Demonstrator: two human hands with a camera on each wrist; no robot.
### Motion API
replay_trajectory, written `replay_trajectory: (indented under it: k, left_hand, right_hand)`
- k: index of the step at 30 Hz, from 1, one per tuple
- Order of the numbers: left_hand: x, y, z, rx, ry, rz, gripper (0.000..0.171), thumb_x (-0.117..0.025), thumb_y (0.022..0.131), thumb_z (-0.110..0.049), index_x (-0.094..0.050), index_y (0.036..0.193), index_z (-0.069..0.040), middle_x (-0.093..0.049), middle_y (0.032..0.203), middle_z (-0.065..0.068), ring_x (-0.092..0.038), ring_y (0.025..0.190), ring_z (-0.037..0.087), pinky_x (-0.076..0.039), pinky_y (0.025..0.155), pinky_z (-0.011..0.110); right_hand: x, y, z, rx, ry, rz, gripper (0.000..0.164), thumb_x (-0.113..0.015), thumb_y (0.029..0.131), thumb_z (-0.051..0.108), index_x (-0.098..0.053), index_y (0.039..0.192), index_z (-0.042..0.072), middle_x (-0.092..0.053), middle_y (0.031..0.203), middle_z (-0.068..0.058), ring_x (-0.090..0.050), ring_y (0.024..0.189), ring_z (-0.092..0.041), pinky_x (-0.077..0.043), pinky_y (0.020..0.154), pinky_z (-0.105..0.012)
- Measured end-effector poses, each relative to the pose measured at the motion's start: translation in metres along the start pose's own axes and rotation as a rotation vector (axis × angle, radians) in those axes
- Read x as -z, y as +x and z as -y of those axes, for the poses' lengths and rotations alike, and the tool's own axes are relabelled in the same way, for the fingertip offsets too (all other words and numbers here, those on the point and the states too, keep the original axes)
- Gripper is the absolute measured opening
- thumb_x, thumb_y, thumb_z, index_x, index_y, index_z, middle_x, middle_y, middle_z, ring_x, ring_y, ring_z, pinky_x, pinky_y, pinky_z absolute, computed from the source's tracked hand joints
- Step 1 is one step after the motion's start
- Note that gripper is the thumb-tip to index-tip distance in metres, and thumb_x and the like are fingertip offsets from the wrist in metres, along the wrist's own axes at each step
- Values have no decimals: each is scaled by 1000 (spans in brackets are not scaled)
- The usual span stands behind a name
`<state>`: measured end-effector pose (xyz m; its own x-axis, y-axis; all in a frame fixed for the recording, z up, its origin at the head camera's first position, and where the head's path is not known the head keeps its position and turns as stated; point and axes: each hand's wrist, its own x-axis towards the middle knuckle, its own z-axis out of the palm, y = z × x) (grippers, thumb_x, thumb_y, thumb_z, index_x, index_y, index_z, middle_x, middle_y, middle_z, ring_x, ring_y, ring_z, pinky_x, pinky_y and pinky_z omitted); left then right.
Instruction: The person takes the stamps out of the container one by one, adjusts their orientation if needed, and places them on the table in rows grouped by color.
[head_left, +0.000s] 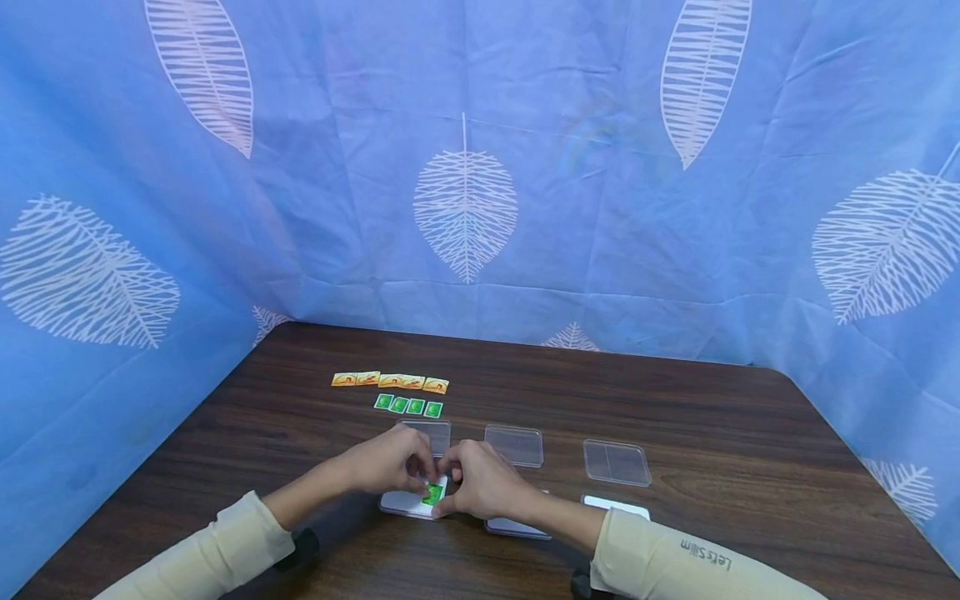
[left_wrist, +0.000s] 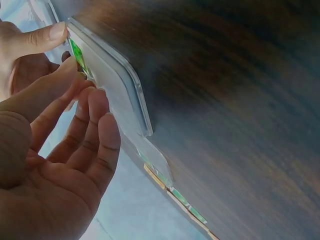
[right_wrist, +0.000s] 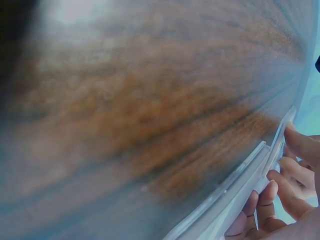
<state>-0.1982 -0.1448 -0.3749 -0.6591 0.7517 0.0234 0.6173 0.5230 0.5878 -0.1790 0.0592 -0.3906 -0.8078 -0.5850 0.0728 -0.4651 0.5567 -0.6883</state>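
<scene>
A small green card [head_left: 432, 494] lies on the white insert of a shallow clear case [head_left: 405, 502] near the table's front. Between thumb and fingertip, my left hand [head_left: 386, 462] pinches the card's edge, the other fingers loosely bent. In the left wrist view the green card [left_wrist: 77, 52] shows at the case's end, beside both thumbs. My right hand [head_left: 483, 483] grips the right end of the same case, its thumb at the front corner and fingers at the far side. The right wrist view shows the clear case [right_wrist: 235, 190] edge-on.
Behind the hands are a row of several green cards [head_left: 407, 405] and a row of several orange-yellow cards [head_left: 390, 381]. Clear lids [head_left: 513, 446] lie beyond the cases, another lid [head_left: 617, 462] farther right. Two more white-filled cases [head_left: 517, 527] sit partly under the right forearm.
</scene>
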Motion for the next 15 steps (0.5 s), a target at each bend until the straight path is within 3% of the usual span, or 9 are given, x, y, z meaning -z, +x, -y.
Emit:
replay_trajectory:
  k: [15]
  left_hand:
    - [-2,2,-2,51,13,33,18,-85,79,4,-74,85,-8,-65,81,-8,-53,70,0,-48,64,20]
  right_hand:
    - [-1,-2,-4,-22,45,0,32,-96,71,16,-71,90,10,-46,69,4,-37,59,-4,-30,57,-21]
